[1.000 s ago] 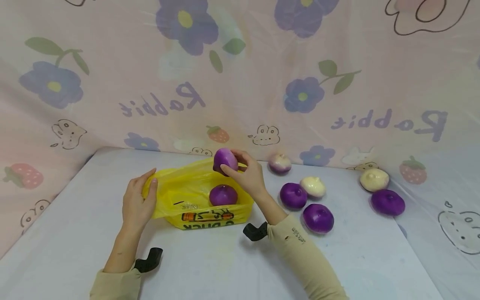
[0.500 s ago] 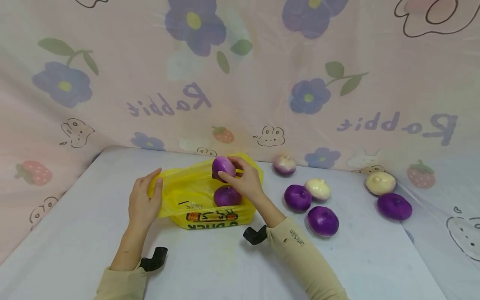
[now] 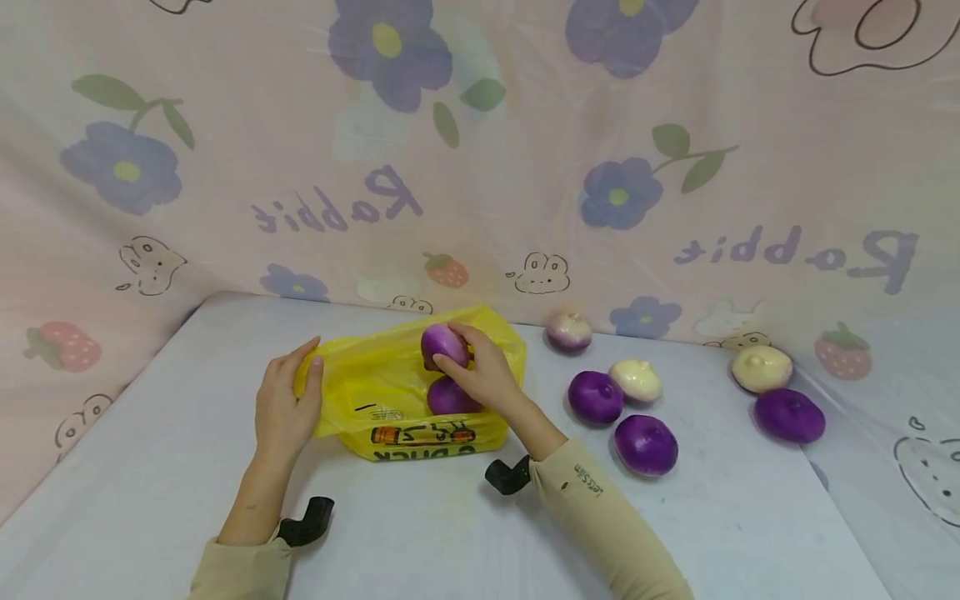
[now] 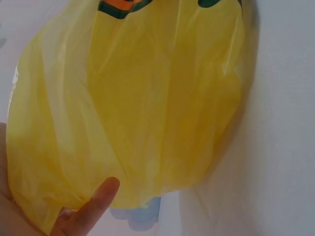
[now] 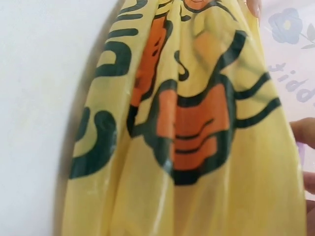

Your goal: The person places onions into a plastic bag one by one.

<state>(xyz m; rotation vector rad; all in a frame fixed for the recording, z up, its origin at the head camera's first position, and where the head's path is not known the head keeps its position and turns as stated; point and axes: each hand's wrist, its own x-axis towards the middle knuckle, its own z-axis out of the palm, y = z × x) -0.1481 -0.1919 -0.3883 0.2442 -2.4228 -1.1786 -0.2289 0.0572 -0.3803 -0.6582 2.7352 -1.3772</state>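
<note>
A yellow plastic bag (image 3: 375, 392) with a printed duck lies on the table, its mouth held up. My left hand (image 3: 288, 408) grips the left edge of the bag's mouth; in the left wrist view the thumb (image 4: 98, 204) shows against the yellow film. My right hand (image 3: 483, 371) holds a purple onion (image 3: 442, 346) between thumb and fingers inside the bag's mouth. Just below it, another purple onion (image 3: 452, 397) sits in the bag. In the right wrist view the printed bag side (image 5: 197, 137) hides most of the right hand.
Right of the bag lie a purple-and-white onion (image 3: 568, 332), a white onion (image 3: 636, 380) and two purple onions (image 3: 596, 397). Farther right, a white onion (image 3: 762, 368) touches a purple onion (image 3: 789, 416) near the table's right edge. A patterned curtain (image 3: 480, 150) hangs behind.
My right hand has lowered the purple onion deeper into the bag, towards the other one. The bag's back edge now stands up behind the right hand. My left hand keeps its grip.
</note>
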